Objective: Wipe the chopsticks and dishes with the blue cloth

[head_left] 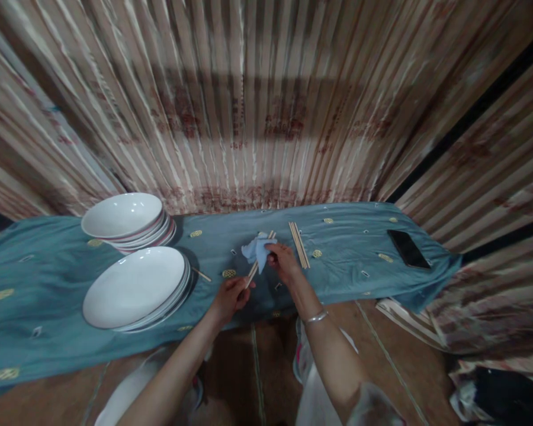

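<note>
Gripping the chopsticks (253,274) near their closer ends with the left fingers (240,300); pinching the blue cloth (251,251) over their middle, just beyond, with the right fingers (276,254). Probably light, stiff, apt to roll; best held lightly near one end, clear of the soft cloth.

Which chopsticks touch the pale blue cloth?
The chopsticks in the left hand; the row beside the right hand and the stick near the plates lie apart from that cloth.
</note>
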### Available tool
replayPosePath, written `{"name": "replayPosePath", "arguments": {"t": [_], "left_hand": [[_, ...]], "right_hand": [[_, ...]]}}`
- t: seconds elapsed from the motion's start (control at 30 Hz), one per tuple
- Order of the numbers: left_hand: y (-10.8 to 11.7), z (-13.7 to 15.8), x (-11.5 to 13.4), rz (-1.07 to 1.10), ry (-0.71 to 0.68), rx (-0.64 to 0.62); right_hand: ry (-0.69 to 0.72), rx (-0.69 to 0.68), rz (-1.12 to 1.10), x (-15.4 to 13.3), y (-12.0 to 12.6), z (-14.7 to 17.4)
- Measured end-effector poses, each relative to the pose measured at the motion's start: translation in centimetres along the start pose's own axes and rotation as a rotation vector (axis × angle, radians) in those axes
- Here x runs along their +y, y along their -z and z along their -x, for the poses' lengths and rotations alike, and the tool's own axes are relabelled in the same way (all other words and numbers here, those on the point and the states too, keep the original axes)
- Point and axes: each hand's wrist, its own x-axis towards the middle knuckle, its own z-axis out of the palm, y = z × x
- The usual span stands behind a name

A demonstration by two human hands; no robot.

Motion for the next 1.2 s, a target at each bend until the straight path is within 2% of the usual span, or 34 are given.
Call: {"name": "replayPosePath", "arguments": {"t": [0.27,0.5,0.7,0.9,1.2], "left_hand": [[0.6,0.9,-0.1,0.006,0.032,-0.014],[1.3,0.7,-0.5,0.036,-0.033,0.054],[1.6,0.2,-0.6,0.045,-0.076,0.087],[1.8,-0.1,-0.2,0.063,-0.154,0.101],[2.6,-0.3,-0.4,0.073,-0.148,0.137]], "right_hand": [[0.032,0.046,-0.039,-0.8,0.8,-0.4],[0.012,0.018,-0.019,-0.3,0.3,-0.4],[-0.039,-0.063,0.058,0.4,-0.8,0.7],[-0.072,-0.17,0.142,2.4,-2.4,2.0],[-0.116,-0.205,0.201,3.8,-3.0,2.5]]}}
